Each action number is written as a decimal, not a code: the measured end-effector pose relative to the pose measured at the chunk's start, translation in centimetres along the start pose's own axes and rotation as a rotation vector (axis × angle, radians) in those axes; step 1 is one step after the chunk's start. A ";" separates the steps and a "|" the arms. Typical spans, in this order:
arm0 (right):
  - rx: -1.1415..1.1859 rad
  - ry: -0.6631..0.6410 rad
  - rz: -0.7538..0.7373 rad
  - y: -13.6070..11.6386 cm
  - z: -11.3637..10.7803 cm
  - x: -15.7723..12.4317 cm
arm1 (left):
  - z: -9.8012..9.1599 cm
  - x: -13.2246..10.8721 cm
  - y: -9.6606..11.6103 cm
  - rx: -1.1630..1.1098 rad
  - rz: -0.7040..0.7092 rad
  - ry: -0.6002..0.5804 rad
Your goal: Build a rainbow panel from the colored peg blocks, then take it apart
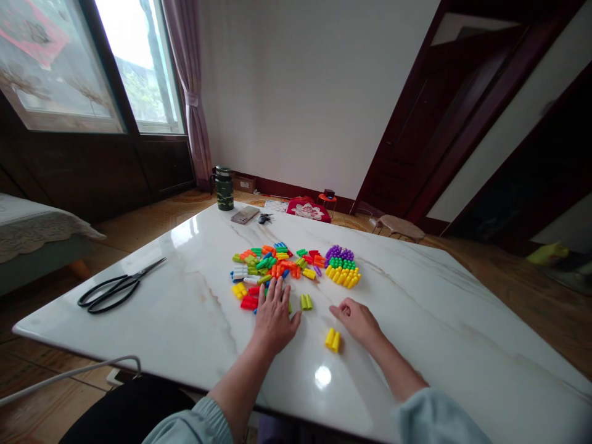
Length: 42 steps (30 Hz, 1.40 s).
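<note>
My left hand (275, 313) lies flat, fingers spread, on the near edge of a loose pile of bullet-shaped plastic pieces (280, 267) in many colours. It covers some of them. My right hand (357, 319) is closed in a pinch just above the tabletop; whatever the fingertips hold, if anything, is too small to make out. Between the hands sits a yellow-green piece (306, 301), and a yellow piece (332, 340) lies nearer to me, below the right hand. Beyond the right hand, purple (339, 253), green (341, 264) and yellow pieces (343, 276) stand grouped in rows by colour.
Black-handled scissors (121, 287) lie at the left of the white marbled table (444, 333). At its far corner are a camouflage bottle (224, 188), a phone (245, 214) and keys (265, 218). A pale cable (69, 374) runs past the near left edge.
</note>
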State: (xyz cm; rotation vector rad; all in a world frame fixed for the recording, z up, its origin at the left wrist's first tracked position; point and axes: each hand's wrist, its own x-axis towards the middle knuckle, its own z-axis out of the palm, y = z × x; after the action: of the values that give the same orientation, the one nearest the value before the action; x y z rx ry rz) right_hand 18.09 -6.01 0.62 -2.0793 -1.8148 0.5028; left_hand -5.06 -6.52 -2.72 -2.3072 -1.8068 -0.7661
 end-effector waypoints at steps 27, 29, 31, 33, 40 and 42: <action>0.395 0.228 0.130 6.1 -3.0 4.6 | 0.1 0.0 -0.1 -0.007 0.001 -0.013; 0.398 0.203 0.218 6.5 -3.8 6.0 | 0.1 0.0 -0.1 -0.007 0.002 -0.008; 0.404 0.192 0.275 6.7 -4.2 7.3 | 0.1 0.0 -0.1 -0.009 0.002 -0.003; 0.396 0.187 0.319 6.8 -4.3 8.5 | 0.1 0.0 -0.1 -0.011 0.005 -0.001; 0.356 0.183 0.416 6.4 -3.8 11.3 | 0.1 -0.1 -0.2 -0.011 0.006 -0.004; 0.373 0.204 0.388 6.4 -3.5 11.6 | 0.1 -0.1 -0.2 -0.013 0.006 -0.001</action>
State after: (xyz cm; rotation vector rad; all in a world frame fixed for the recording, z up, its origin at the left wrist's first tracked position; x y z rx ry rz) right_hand 26.77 4.56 0.19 -2.1226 -1.1074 0.6423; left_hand -5.19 -6.49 -2.89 -2.3199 -1.8004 -0.7783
